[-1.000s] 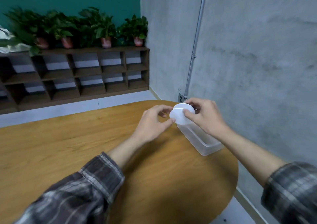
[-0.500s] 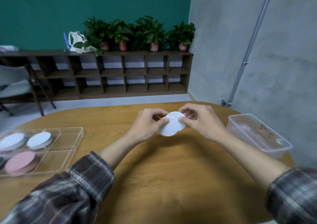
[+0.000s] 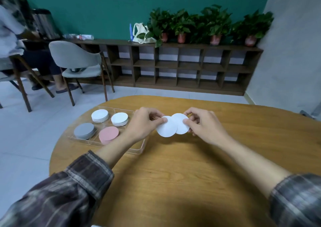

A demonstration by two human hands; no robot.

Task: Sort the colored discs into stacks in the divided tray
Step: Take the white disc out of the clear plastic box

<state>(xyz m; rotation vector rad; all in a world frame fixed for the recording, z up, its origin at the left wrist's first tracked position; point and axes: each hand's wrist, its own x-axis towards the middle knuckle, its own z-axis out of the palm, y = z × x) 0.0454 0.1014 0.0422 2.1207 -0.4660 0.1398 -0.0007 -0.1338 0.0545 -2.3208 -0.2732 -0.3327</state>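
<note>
My left hand [image 3: 142, 124] pinches a white disc [image 3: 166, 128] above the wooden table [image 3: 173, 171]. My right hand [image 3: 204, 122] pinches a second white disc [image 3: 182, 125], which overlaps the first from behind. To the left lies the clear divided tray [image 3: 137, 150], partly under my left wrist. Its compartments hold a white stack [image 3: 100, 115], another white stack [image 3: 119, 119], a grey stack [image 3: 84, 130] and a pink stack [image 3: 109, 134].
A grey chair [image 3: 78, 61] stands on the tiled floor beyond the table's left edge, and a seated person's legs [image 3: 52, 73] show behind it. A low wooden shelf [image 3: 173, 66] with potted plants [image 3: 208, 25] lines the green wall.
My view has swung left, bringing the tray into the middle left and the clear box out of sight. The two white discs have slid further apart between my hands.
</note>
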